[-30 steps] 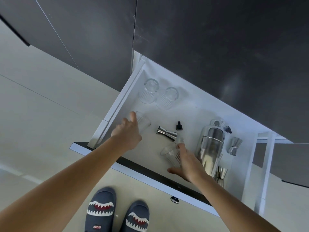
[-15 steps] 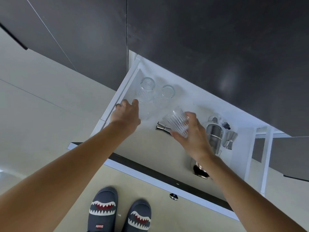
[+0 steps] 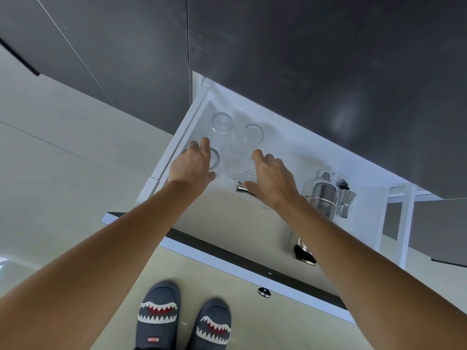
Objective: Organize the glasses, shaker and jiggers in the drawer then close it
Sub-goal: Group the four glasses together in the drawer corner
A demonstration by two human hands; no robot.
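Head view: drawer [image 3: 177,145] pulled open. 4 glasses grouped at its far-left corner: back pair [image 3: 221,128] upright, front-left glass [image 3: 214,159] partly hidden by left hand [image 3: 193,165], fingers spread, not gripping. Right hand [image 3: 271,179], fingers wide, is seen just beside ribbed glass [image 3: 240,166]. Jigger [image 3: 242,190] partly blocked by R hand. Shaker [image 3: 322,195] and 2nd jigger [image 3: 346,202] at right. Slippers [image 3: 183,319] seen on floor.

Four glasses [image 3: 221,127], one shaker [image 3: 322,195], three jiggers [image 3: 345,202]
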